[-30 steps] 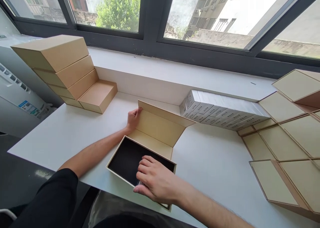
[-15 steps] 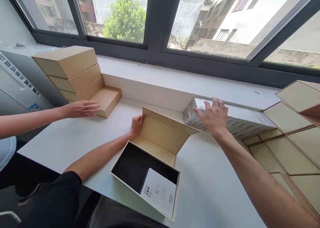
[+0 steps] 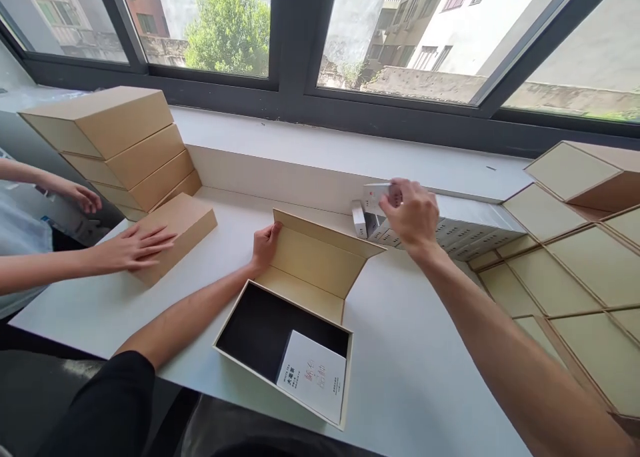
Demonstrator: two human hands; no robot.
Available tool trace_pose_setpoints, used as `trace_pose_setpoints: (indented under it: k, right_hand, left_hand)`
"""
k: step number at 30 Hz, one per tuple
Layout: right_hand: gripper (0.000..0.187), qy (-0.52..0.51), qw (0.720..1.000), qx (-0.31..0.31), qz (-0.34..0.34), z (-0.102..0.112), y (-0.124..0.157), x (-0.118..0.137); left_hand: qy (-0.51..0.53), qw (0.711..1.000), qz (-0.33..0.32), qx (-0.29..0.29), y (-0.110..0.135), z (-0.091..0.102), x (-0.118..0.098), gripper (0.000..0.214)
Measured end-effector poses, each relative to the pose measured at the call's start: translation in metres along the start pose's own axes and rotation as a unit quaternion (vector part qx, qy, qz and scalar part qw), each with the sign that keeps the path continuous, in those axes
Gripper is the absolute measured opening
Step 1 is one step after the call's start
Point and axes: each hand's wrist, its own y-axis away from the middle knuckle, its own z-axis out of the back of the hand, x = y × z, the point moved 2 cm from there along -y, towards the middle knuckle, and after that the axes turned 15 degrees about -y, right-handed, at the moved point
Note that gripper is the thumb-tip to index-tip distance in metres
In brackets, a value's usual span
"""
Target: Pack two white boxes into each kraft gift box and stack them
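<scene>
My left hand (image 3: 265,249) is closed on the raised lid (image 3: 317,260) of a beige gift box, pinching its upper left corner. The gift box (image 3: 255,330) lies open before me, black inside. One flat white tea box (image 3: 315,377) with printed characters lies in its right part. At the row of white tea boxes (image 3: 475,220) by the back ledge, my right hand (image 3: 413,218) grips one white tea box (image 3: 374,195), tilted up above the others. Part of it is hidden behind my fingers. A narrow white box (image 3: 359,219) stands at the row's left end.
A co-worker's hand (image 3: 145,249) rests on a closed tan box (image 3: 185,227) at left; their other hand (image 3: 86,198) is beside the stacked tan boxes (image 3: 130,127). Beige boxes (image 3: 565,263) are piled at right. Behind the white table (image 3: 400,350) runs a window ledge (image 3: 310,143).
My right hand has closed on a white tea box and tipped it up from the row. The co-worker's tan box has shifted toward the table's front left. My view has turned slightly right.
</scene>
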Motion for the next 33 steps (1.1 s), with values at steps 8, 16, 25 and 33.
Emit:
trace_pose_setpoints:
  k: [8,16,25,33]
  right_hand:
    - [0.021,-0.154,0.952,0.084,0.253,0.128,0.073,0.159]
    - [0.030,-0.076,0.859,0.473,0.181,0.024,0.124,0.244]
    - [0.033,-0.307,0.751,0.575,0.098,-0.010,0.131,0.199]
    - [0.044,-0.311,0.744,0.562,0.184,-0.029,0.178,0.199]
  left_hand:
    - [-0.017,1.000,-0.003,-0.019,-0.003,0.000,0.001,0.067]
    - [-0.013,0.999,0.004,-0.030,0.000,0.004,-0.002,0.066]
    - [-0.021,1.000,-0.005,-0.018,-0.004,0.004,-0.002,0.068]
    - [-0.025,0.999,-0.008,-0.021,-0.002,0.005,-0.005,0.068]
